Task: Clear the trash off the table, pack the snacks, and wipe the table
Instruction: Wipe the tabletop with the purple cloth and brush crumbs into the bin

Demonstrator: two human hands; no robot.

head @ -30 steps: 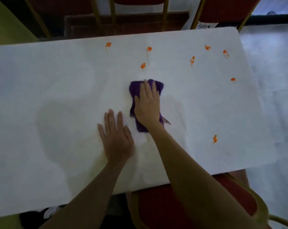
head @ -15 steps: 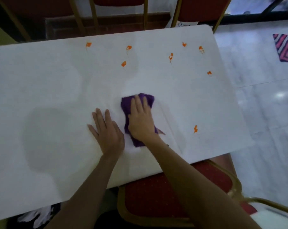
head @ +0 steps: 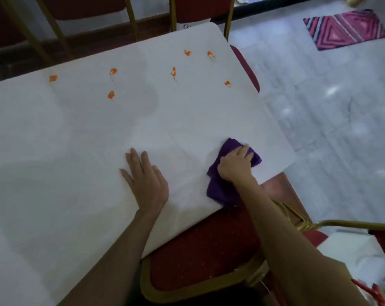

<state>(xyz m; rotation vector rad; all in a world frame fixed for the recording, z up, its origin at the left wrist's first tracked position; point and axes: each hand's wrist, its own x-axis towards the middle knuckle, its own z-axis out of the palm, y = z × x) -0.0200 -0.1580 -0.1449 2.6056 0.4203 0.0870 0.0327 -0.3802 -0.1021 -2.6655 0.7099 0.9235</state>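
Trouble ahead: the purple cloth (head: 220, 188) sits right at the near edge of the table (head: 76, 151), and one end looks like it hangs over. One more hard rub that way could make it slip off onto the red chair (head: 204, 250) below.
Spots: orange spots (head: 113, 71) sit along the far side, well apart from the cloth. If the wiping stays near the edge, they will be missed. A dirty cloth could also smear them.
Cover: the white top looks like a thin sheet with soft folds. I think a strong push could bunch it up.
Right hand (head: 235, 166): fingers curled, bunching the cloth and pressing it down on the table near the right corner.
Left hand (head: 146, 180): flat, fingers close together, palm down on the bare table. It holds nothing. I think it keeps the sheet from sliding.
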